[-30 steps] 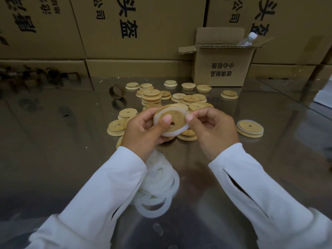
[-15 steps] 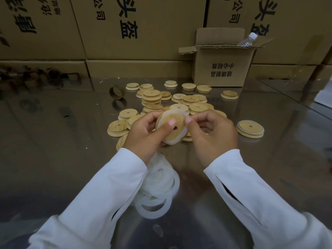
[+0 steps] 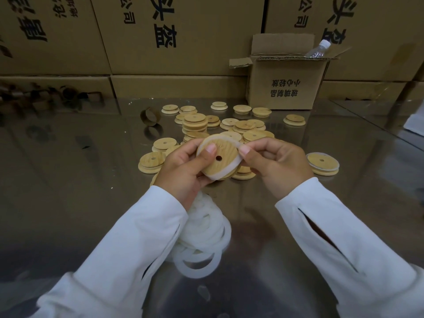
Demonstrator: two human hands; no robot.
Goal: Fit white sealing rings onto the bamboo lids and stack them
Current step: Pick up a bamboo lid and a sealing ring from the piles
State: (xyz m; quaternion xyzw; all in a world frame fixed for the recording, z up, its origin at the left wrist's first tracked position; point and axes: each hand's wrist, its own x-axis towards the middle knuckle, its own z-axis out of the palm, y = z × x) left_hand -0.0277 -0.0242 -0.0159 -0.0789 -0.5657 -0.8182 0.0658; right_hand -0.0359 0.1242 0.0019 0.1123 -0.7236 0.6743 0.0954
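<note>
My left hand (image 3: 183, 171) grips a round bamboo lid (image 3: 223, 160) with a small centre hole, thumb pressed on its face. A white sealing ring (image 3: 232, 169) is stretched around the lid's rim. My right hand (image 3: 277, 165) pinches that ring at the lid's upper right edge. Below my left wrist lies a heap of loose white rings (image 3: 204, 239) on the table. Beyond my hands lie several bare bamboo lids (image 3: 243, 127), some stacked in a short pile (image 3: 195, 123). A stack of lids with a ring fitted (image 3: 323, 163) sits to the right.
The work surface is a shiny metal table (image 3: 68, 180). An open cardboard box (image 3: 284, 88) with a plastic bottle (image 3: 317, 50) in it stands at the back right. Large cartons (image 3: 160, 42) wall off the back. A cardboard tape core (image 3: 150, 116) stands left of the lids.
Both hands have turned the lid so its face tilts more toward me, and the ring has slipped further round the rim. The hands have stayed in about the same place.
</note>
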